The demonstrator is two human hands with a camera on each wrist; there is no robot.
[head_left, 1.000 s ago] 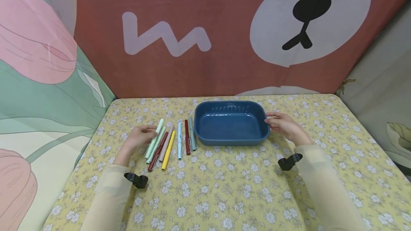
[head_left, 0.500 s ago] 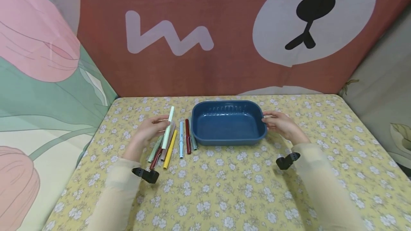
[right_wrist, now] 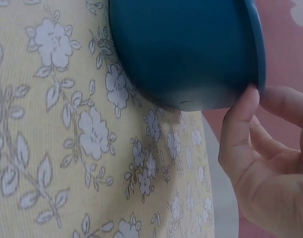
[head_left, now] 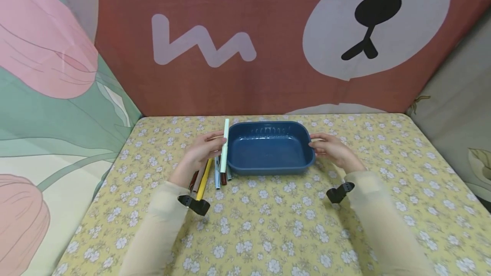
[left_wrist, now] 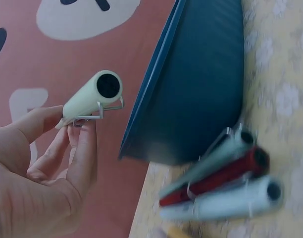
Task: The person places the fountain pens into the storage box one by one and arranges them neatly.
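Observation:
My left hand (head_left: 200, 151) pinches a pale green pen (head_left: 225, 150) between thumb and fingers, raised beside the left end of the blue dish (head_left: 270, 168). In the left wrist view this pen (left_wrist: 82, 104) shows a dark round end and a wire clip, level with the dish's rim. My right hand (head_left: 334, 151) grips the dish's right rim, fingertips on both sides of it, as the right wrist view also shows. Below my left hand lie a light blue pen (left_wrist: 235, 202), a dark red pen (left_wrist: 226, 177) and a grey-green pen (left_wrist: 216, 156).
A yellow pen (head_left: 204, 180) and other pens lie partly hidden under my left hand and wrist. The table has a yellow floral cloth (head_left: 268, 220). A red printed fabric wall (head_left: 199, 88) rises behind its far edge.
My left hand has lifted the pale green pen from the group and carried it right to the dish's edge. The dish and my right hand have shifted slightly left.

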